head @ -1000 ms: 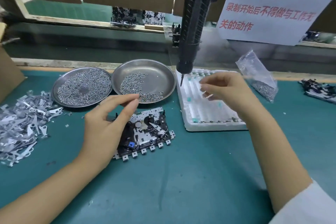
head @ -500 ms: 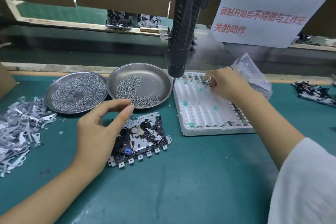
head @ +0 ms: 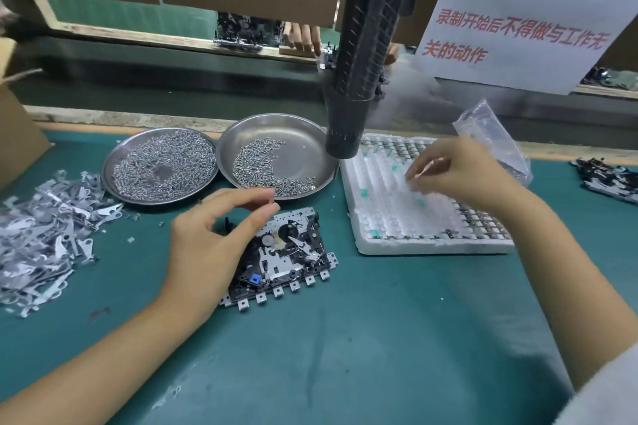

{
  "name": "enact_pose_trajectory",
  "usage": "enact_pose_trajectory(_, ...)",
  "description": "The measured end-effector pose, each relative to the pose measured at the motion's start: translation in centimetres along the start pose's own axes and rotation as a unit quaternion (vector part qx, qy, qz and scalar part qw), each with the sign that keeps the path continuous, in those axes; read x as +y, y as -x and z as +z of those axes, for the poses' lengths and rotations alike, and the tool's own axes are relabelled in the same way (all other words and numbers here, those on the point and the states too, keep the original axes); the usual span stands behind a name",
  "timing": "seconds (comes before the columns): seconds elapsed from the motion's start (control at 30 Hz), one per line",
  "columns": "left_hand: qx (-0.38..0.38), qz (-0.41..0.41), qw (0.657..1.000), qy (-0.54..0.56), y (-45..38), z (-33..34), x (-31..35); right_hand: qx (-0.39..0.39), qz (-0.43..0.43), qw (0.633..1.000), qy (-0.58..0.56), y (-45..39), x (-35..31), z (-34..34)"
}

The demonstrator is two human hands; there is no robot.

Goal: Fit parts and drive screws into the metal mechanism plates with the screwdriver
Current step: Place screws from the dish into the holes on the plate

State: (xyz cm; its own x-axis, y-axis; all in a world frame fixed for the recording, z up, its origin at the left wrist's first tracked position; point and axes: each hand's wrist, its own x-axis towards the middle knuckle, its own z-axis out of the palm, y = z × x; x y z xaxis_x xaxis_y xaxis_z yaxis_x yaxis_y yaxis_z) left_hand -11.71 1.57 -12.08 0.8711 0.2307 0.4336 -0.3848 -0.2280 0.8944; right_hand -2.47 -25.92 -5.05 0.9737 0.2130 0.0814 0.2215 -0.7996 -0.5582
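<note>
While left hand (head: 207, 245) is pinching small screw (head: 271, 199) over mechanism plate (head: 286, 252) at frame centre, right hand (head: 459, 172) is hovering above foam tray (head: 397, 217), fingers curled; contents indiscernible. Screwdriver (head: 362, 55) is hanging upper centre, ungripped, above green worktop (head: 345, 338).

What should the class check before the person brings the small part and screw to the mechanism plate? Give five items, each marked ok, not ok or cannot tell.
1. Mechanism plate lies flat on the mat, uncovered: ok.
2. Left hand pinches a screw at its fingertips: ok.
3. Right hand has a part from the foam tray: cannot tell, blurred.
4. Screwdriver hangs above the bench, unheld: ok.
5. Screw dish within the left hand's reach for refills: ok.
</note>
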Motion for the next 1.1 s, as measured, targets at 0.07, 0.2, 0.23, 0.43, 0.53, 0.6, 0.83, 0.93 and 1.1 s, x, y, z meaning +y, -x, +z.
enact_pose_trajectory(0.07, -0.011, 0.013, 1.000, -0.013, 0.1, 0.1, 0.0, -0.111, -0.006, 0.982, -0.154, 2.7, -2.3, 1.2)
enact_pose_trajectory(0.2, -0.033, 0.043, 0.998, -0.039, 0.2, 0.1, 0.0, -0.155, -0.052, 0.935, -0.314, 5.1, -6.5, 6.0)
enact_pose_trajectory(0.23, -0.037, 0.051, 0.997, -0.044, 0.2, 0.1, 0.0, -0.137, -0.046, 0.927, -0.346, 5.2, -7.1, 6.9)
enact_pose_trajectory(0.43, -0.063, 0.055, 0.996, -0.035, 0.4, 0.0, -0.3, -0.058, -0.001, 0.899, -0.435, 5.2, -7.3, 9.1)
enact_pose_trajectory(0.53, -0.071, 0.051, 0.995, -0.042, 0.4, 0.0, -0.4, -0.045, 0.000, 0.895, -0.443, 5.3, -7.0, 9.3)
enact_pose_trajectory(0.6, -0.073, 0.053, 0.995, -0.045, 0.4, 0.0, -0.2, -0.053, -0.006, 0.895, -0.443, 5.5, -6.9, 9.3)
enact_pose_trajectory(0.83, -0.095, 0.054, 0.993, -0.043, 0.5, 0.0, 0.0, -0.058, -0.027, 0.892, -0.447, 5.6, -6.9, 9.5)
enact_pose_trajectory(0.93, -0.101, 0.059, 0.992, -0.049, 0.5, 0.0, 0.1, -0.054, -0.027, 0.892, -0.449, 5.6, -6.9, 9.6)
enact_pose_trajectory(1.1, -0.107, 0.068, 0.990, -0.053, 0.5, 0.0, 0.2, -0.031, -0.036, 0.905, -0.424, 5.7, -6.9, 10.0)
